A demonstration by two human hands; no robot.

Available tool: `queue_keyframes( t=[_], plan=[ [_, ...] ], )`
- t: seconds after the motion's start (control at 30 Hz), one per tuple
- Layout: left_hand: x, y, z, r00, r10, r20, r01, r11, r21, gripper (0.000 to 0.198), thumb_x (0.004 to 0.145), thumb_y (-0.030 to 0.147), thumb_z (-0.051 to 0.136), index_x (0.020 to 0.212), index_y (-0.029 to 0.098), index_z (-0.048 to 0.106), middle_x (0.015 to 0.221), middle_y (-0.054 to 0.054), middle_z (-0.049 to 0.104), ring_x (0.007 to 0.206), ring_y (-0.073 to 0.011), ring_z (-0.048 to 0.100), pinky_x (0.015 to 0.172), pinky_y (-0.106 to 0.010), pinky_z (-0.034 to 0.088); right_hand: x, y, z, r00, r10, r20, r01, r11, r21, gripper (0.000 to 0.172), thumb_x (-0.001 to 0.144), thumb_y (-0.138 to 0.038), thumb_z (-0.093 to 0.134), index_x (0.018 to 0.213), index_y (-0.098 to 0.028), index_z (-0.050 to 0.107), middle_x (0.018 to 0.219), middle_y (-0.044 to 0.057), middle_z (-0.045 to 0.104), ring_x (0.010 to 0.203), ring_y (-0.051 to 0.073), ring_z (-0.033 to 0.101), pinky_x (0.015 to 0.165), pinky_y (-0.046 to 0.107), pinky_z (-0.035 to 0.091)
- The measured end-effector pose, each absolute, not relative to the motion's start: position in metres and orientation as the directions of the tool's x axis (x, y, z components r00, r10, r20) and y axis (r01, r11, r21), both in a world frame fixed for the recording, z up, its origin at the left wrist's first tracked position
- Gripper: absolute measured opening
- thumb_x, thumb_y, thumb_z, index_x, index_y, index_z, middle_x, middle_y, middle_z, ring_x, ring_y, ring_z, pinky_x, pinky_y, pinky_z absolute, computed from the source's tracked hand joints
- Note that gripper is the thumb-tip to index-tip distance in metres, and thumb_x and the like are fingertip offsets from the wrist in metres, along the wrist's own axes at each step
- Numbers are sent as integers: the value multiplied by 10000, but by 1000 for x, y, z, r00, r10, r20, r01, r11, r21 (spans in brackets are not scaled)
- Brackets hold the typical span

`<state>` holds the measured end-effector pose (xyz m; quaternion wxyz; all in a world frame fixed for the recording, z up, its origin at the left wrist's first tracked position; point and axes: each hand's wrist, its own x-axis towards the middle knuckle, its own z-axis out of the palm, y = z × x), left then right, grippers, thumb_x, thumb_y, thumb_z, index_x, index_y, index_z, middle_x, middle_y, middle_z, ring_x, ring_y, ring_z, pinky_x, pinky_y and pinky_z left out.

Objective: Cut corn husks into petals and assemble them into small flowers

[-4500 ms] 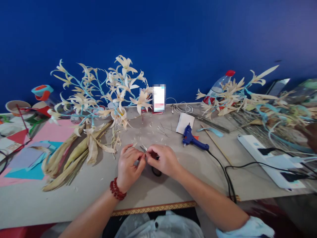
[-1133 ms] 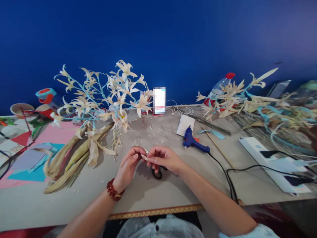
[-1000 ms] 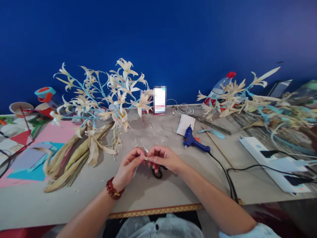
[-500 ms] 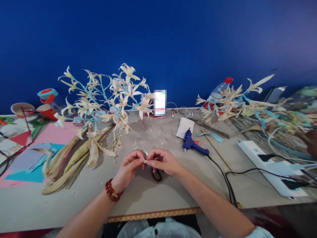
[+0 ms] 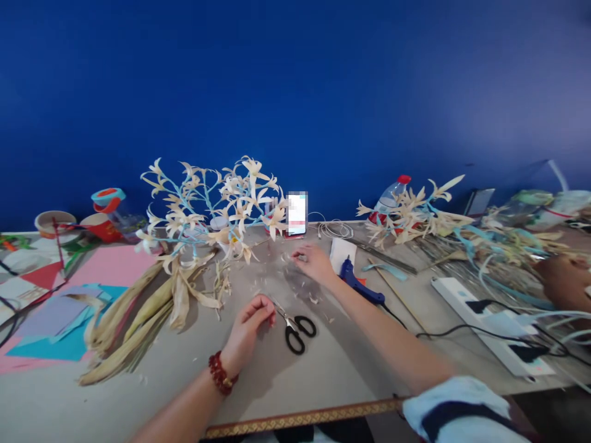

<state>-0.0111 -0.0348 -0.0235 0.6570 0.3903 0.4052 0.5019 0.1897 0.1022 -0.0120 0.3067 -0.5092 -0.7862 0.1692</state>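
My left hand (image 5: pixel 252 323), with a red bead bracelet at the wrist, rests on the table in a loose pinch on something too small to name. Black-handled scissors (image 5: pixel 295 326) lie on the table just to its right. My right hand (image 5: pixel 313 261) reaches forward, fingertips pinched down on thin wires (image 5: pixel 300 253) scattered on the table in front of the phone (image 5: pixel 296 213). A blue glue gun (image 5: pixel 357 285) lies just right of that hand, beside a white paper square (image 5: pixel 341 253).
Cream husk flowers on blue stems (image 5: pixel 217 206) stand at the back left, dried corn husks (image 5: pixel 138 314) before them. Coloured paper (image 5: pixel 60 307) covers the left. More husk flowers (image 5: pixel 415 212), a bottle (image 5: pixel 388 197) and a power strip (image 5: pixel 489 320) with black cables fill the right. Another person's hand (image 5: pixel 561 283) shows at the far right.
My right hand has left the left hand and stretched forward to the thin wires near the phone. The scissors now lie uncovered. The view has tilted up.
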Motion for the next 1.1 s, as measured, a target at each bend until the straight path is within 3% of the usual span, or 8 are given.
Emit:
queue_keyframes(
  t=[0.2,0.4,0.5,0.57,0.63,0.77,0.97,1.1],
  plan=[
    [-17,-29,-28,104,991,-89,-337,119,934,229,798,340,642,675,166,556,614,16,540,585,-110,476,585,-217,352,175,121,-25,-334,886,321,760,454,-465,148,822,-212,622,721,-164,720,809,73,694,859,213,584,844,316,398],
    [-18,-28,-31,102,993,-62,-315,92,945,229,806,347,628,677,171,558,616,18,536,590,-116,481,603,-227,361,190,111,-8,-269,895,355,777,420,-469,192,867,-202,541,794,-163,715,873,97,694,864,226,596,841,335,418],
    [-17,-32,-28,141,990,4,-165,20,986,220,846,346,573,700,180,566,621,12,540,595,-127,489,597,-235,367,193,79,5,-244,900,360,762,408,-503,216,902,-260,504,881,-172,701,921,92,685,815,212,614,766,322,460],
    [-15,-37,-24,253,958,132,33,-145,989,182,862,294,539,726,186,592,660,-10,577,640,-148,526,624,-252,391,189,45,10,-340,877,340,647,480,-592,226,914,-317,509,910,-188,695,919,78,691,825,205,629,768,313,476],
    [-12,-44,-22,457,847,271,187,-389,902,118,836,208,531,792,192,639,792,-56,653,767,-192,589,710,-287,434,181,11,15,-499,794,347,464,583,-667,247,900,-376,545,1029,-216,682,1080,86,678,1025,239,600,916,361,438],
    [-6,-52,-24,712,600,364,216,-681,700,225,728,151,555,905,198,685,946,-114,718,916,-277,645,823,-364,482,163,-29,22,-808,540,235,235,662,-712,559,805,-468,658,1314,-274,534,1315,86,584,1192,264,530,1016,370,377],
    [-10,-54,-11,706,595,385,317,-751,579,233,779,174,527,943,209,688,916,-114,734,902,-272,671,825,-362,516,154,-24,27,-829,522,199,237,651,-721,693,727,-583,693,1325,-275,523,1296,81,597,1153,270,560,973,342,402],
    [-7,-57,7,620,678,396,371,-697,613,396,770,118,541,1147,217,612,1079,-109,696,1031,-255,631,911,-374,499,166,-9,18,-756,618,215,350,660,-665,604,721,-583,695,1213,-245,596,1068,78,693,920,258,637,783,315,455]
  ],
)
